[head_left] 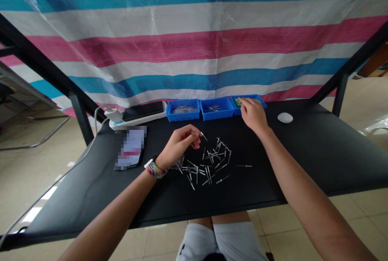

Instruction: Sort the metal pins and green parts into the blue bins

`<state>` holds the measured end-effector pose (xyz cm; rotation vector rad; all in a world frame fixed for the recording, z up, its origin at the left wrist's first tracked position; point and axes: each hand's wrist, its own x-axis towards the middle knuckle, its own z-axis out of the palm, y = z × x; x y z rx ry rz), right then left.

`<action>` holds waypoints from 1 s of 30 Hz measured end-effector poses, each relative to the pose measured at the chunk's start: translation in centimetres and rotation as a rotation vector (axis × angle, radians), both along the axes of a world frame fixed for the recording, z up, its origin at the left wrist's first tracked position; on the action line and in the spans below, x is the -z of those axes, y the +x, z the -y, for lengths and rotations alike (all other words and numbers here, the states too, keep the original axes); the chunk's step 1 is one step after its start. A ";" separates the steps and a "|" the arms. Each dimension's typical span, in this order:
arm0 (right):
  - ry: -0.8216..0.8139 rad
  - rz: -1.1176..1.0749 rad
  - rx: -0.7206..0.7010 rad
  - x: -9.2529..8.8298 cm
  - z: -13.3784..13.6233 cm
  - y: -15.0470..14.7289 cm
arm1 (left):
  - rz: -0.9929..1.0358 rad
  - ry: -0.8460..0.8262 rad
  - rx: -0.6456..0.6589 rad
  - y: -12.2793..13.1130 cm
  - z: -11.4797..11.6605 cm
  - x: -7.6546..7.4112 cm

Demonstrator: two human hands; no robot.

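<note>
My left hand is closed in a pinch on one thin silver blind rivet, held a little above the table. Below and to its right, many loose blind rivets lie scattered on the black tabletop. A small clear plastic bag is partly hidden behind my left wrist. My right hand reaches over the right blue bin, fingers stretched out at a green item inside it. The middle blue bin holds several rivets. Clear plastic lies in the left blue bin.
A phone lies at the left, its picture blurred. Behind it, a dark phone rests on a white power strip with a plugged-in charger. A white mouse-like oval sits right. Striped sheeting hangs behind the table.
</note>
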<state>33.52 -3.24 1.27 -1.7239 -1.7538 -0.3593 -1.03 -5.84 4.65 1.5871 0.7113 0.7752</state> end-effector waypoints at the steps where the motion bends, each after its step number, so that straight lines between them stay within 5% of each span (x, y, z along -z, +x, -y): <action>1: -0.019 0.019 0.001 0.3 0.0 -0.1 | -0.005 0.004 -0.005 0.0 0.0 0.0; 16: 0.006 0.036 0.147 1.2 -0.3 -0.9 | -0.021 0.015 -0.016 -0.2 -0.3 -0.1; 30: 0.045 0.047 0.112 1.2 0.2 -1.4 | -0.035 0.056 -0.056 -0.4 -0.3 -0.7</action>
